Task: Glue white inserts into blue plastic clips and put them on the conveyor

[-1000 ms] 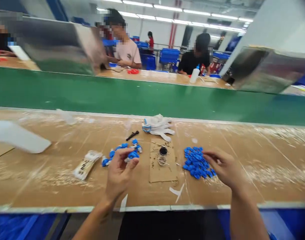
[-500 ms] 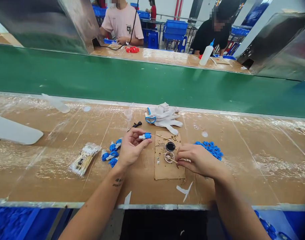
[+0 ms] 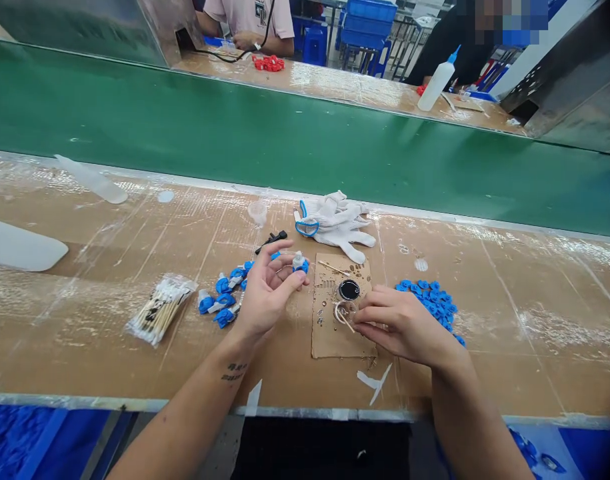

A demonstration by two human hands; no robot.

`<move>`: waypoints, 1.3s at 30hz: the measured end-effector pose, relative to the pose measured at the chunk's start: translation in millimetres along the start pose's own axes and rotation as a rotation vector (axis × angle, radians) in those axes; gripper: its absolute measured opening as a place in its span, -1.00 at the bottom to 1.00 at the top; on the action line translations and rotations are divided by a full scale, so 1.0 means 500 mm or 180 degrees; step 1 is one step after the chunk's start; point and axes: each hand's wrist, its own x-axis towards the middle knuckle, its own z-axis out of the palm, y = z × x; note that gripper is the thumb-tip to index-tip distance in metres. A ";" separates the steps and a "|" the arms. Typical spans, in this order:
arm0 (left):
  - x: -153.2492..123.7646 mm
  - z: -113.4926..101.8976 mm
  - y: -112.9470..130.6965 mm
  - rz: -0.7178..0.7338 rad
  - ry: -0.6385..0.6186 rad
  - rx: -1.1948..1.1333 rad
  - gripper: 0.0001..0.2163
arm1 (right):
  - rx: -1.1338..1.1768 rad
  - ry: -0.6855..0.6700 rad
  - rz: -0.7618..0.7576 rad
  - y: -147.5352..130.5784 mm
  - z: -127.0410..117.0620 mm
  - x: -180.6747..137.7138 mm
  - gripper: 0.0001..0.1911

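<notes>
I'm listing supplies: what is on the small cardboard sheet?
On the cardboard sheet: a loose swab, a black-filled cup, a clear cup, spots. The right hand covers part of its right edge, hiding what's beneath.

Matt knitted-cloth gloves (image 3: 335, 223), smooth blue plastic pieces (image 3: 437, 303), matt cardboard sheet (image 3: 329, 343)

cups (image 3: 349, 289) on cardboard (image 3: 329, 345), gloves (image 3: 337, 223) behind, swab pack (image 3: 162, 310) left
</notes>
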 end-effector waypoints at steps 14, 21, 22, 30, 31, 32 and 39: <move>-0.008 0.000 -0.014 0.0494 -0.0026 0.0952 -0.70 | -0.0066 -0.0076 -0.0088 -0.004 0.015 0.004 -0.88; -0.030 -0.006 -0.012 0.1063 0.0003 0.2018 -0.61 | -0.0095 0.0404 -0.0133 -0.002 0.017 0.010 -0.86; -0.037 -0.007 -0.010 0.1155 0.0036 0.2104 -0.63 | -0.0134 0.0466 -0.0066 0.000 0.017 0.010 -0.86; -0.080 -0.025 -0.027 0.1651 -0.0135 0.2646 -0.80 | -0.0070 0.0815 -0.0023 0.008 0.034 0.014 -0.86; -0.080 -0.024 -0.030 0.1709 -0.0174 0.2642 -0.81 | -0.0030 0.0830 -0.0018 0.008 0.034 0.014 -0.87; -0.080 -0.023 -0.032 0.1761 -0.0202 0.2636 -0.82 | 0.0019 0.0870 0.0002 0.007 0.032 0.013 -0.89; -0.089 -0.002 -0.043 0.2025 -0.0196 0.2324 -0.70 | 0.0945 0.2037 0.0370 -0.031 0.001 0.014 -0.83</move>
